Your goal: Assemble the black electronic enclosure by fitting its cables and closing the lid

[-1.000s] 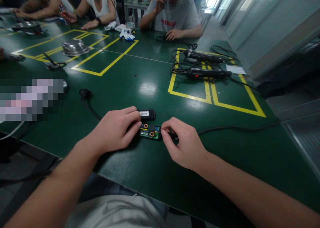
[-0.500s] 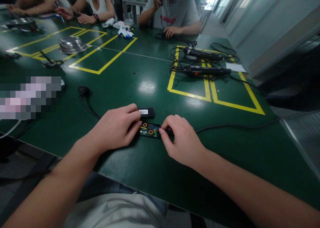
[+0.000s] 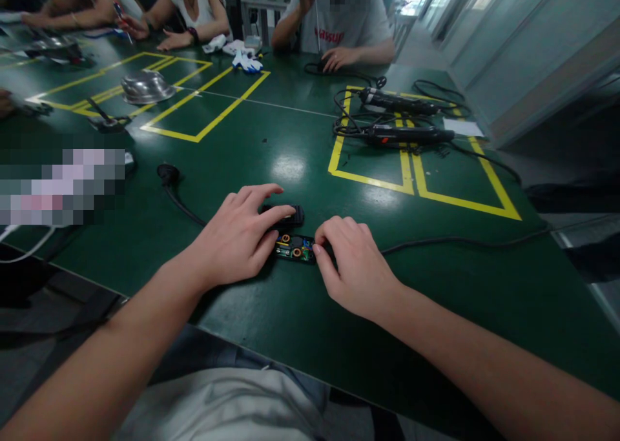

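A small open black case with a green circuit board and copper coils (image 3: 296, 248) lies on the green table between my hands. My left hand (image 3: 237, 237) has its thumb at the left end of the case, while its other fingers are spread over a black cover (image 3: 296, 215) just behind it. My right hand (image 3: 356, 266) pinches the right end of the case, where a black cable (image 3: 436, 241) runs off to the right. Another black cable with a plug (image 3: 168, 174) leads in under my left hand.
Two black electric screwdrivers (image 3: 409, 135) (image 3: 400, 101) with coiled cords lie in yellow-taped boxes at the back right. A metal bowl (image 3: 146, 86) and blue-white gloves (image 3: 247, 62) are farther back. People sit across the table.
The fingers of my left hand have lifted and spread out over the black cover, while its thumb stays by the case. My right hand keeps its pinch. The view has shifted slightly.
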A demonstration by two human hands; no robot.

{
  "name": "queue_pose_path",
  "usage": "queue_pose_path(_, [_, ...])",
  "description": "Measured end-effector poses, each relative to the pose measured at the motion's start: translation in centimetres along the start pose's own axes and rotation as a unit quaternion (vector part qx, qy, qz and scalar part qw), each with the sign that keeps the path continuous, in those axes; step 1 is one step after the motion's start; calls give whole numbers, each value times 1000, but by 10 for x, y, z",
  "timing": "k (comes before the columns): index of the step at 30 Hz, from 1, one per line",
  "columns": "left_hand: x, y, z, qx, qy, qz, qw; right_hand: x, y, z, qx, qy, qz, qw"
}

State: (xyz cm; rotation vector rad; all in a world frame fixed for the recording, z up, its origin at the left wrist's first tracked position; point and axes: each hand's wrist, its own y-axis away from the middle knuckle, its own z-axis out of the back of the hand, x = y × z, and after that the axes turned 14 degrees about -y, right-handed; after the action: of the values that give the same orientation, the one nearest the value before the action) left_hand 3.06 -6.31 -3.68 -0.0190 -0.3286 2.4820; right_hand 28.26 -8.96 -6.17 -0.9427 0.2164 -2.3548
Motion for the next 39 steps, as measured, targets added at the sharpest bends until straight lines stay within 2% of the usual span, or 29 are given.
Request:
queue_pose_path(3, [2, -3, -1, 11, 69, 41, 997, -1, 0, -1, -5, -9, 0, 1000])
queue_pose_path(8, [5, -8, -4, -29, 102, 117, 987, -2, -1, -1, -10, -22, 0, 1000])
queue_pose_path(13, [12, -9, -6, 9, 120, 141, 983, 0, -2, 1, 5, -31, -11, 999])
queue_pose_path(16, [12, -8, -5, 4, 118, 148, 982, 0, -1, 2, -2, -49, -20, 999])
queue_pose_path(19, [10, -5, -3, -35, 113, 130, 985, -3, 0, 6, 3, -84, -36, 996])
queue_pose_path(21, [9, -2, 0, -64, 128, 94, 985, -4, 1, 9, 10, -108, -44, 993])
queue_pose_path(23, [7, 0, 4, -71, 162, 50, 983, -5, 2, 10, 10, -121, -44, 992])
queue_pose_path(28, [4, 2, 11, -17, 220, -13, 975, 0, 2, 10, 0, -108, -40, 993])
queue_pose_path(35, [1, 1, 15, 8, 212, -8, 977, 3, 0, 8, 39, -76, -10, 996])
queue_pose_path(39, [1, 1, 14, 32, 217, -8, 976, 1, 0, 6, 32, -71, -9, 997])
